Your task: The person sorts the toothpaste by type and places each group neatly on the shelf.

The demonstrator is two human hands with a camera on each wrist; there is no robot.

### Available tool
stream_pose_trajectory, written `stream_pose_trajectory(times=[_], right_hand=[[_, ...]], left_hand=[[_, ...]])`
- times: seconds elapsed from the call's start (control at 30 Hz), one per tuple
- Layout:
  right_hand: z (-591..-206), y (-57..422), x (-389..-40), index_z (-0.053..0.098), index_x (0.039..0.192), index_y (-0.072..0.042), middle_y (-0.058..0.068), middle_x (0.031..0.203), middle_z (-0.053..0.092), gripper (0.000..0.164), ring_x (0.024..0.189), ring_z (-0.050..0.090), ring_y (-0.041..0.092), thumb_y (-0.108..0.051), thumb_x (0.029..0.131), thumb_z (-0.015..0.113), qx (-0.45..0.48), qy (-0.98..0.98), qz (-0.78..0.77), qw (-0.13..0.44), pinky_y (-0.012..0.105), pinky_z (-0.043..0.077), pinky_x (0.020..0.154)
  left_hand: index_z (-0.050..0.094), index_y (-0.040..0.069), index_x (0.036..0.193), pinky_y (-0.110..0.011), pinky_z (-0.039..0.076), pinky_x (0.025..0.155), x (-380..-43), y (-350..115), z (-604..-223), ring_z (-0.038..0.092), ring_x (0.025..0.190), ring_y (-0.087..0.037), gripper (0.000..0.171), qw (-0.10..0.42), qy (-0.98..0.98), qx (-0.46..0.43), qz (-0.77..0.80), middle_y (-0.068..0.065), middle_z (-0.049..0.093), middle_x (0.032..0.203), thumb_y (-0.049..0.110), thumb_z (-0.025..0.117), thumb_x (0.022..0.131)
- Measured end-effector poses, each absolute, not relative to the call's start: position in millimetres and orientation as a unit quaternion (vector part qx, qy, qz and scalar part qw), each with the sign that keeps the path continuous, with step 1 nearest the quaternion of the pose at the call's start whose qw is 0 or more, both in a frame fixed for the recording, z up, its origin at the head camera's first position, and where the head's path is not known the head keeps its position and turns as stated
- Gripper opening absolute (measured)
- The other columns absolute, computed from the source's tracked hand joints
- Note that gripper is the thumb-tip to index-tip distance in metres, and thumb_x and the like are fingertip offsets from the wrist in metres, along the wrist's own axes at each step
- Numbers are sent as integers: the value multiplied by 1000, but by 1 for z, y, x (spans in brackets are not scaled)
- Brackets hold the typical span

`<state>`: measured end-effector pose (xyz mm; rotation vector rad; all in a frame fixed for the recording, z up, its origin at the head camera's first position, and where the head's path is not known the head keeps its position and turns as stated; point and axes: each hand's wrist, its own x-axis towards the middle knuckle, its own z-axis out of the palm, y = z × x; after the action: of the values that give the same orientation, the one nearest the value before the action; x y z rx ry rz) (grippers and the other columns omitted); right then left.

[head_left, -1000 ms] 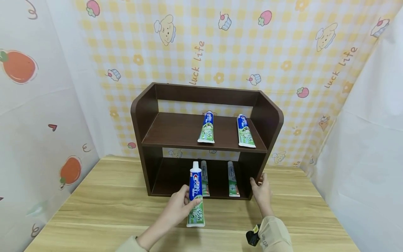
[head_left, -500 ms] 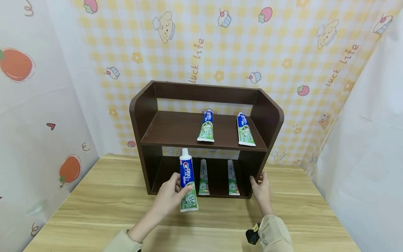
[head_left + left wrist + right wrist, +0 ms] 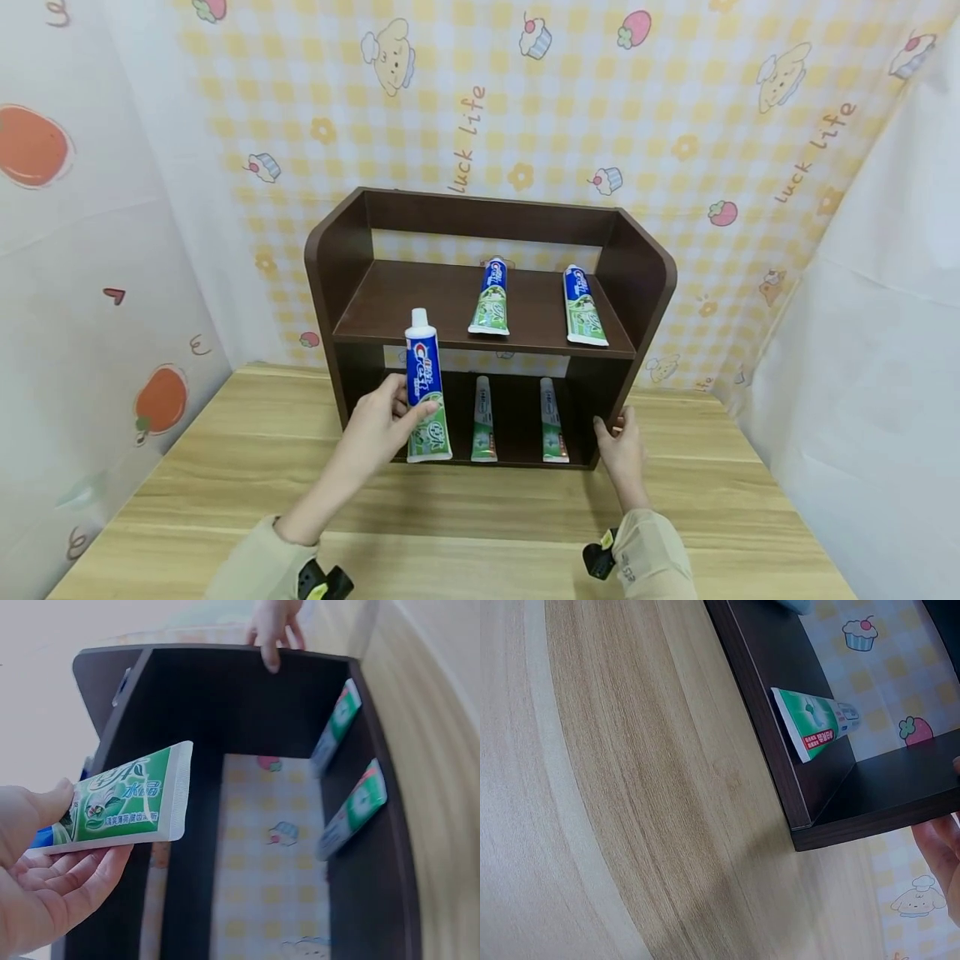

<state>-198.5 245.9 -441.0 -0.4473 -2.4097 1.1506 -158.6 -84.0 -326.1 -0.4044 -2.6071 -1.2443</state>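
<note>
My left hand [image 3: 375, 427] pinches a blue-and-green toothpaste tube [image 3: 426, 379] between thumb and fingers, white cap up. In the head view the tube overlaps the left part of a dark brown two-tier shelf [image 3: 408, 296], its cap in front of the upper board's edge. The left wrist view shows the tube's flat crimped end [image 3: 178, 791] pointing away from the palm. My right hand [image 3: 624, 460] grips the shelf's right side panel low down, thumb at the front edge and fingers round the outer side.
Two blue-and-green tubes, a middle one [image 3: 491, 300] and a right one [image 3: 584, 307], lie on the upper board. Below them lie two grey-and-green tubes, one at the middle [image 3: 483, 423] and one at the right [image 3: 553, 423]. A wooden table [image 3: 465, 508] bears the shelf.
My left hand has moved up and to the left with the toothpaste tube, from before the lower middle tube towards the upper board's left part. My right hand keeps its grip on the side panel.
</note>
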Motion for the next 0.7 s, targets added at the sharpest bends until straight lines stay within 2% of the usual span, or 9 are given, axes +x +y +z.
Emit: stream_pose_trajectory(times=[0.33, 0.7], right_hand=[[-440, 245, -198, 44, 93, -3, 25, 105, 60, 19, 93, 62, 37, -17, 88, 56, -162, -868, 421, 208, 44, 46, 74], [-440, 246, -198, 45, 94, -4, 24, 105, 61, 20, 94, 63, 37, -18, 87, 57, -165, -870, 413, 213, 48, 42, 76]], left_hand=[[53, -3, 109, -21, 45, 57, -173, -99, -289, 53, 70, -15, 38, 153, -890, -147, -403, -9, 58, 81, 26, 63, 86], [50, -6, 115, -28, 51, 62, -189, -111, -249, 59, 75, -23, 46, 144, -908, -138, -368, -17, 61, 88, 30, 59, 89]])
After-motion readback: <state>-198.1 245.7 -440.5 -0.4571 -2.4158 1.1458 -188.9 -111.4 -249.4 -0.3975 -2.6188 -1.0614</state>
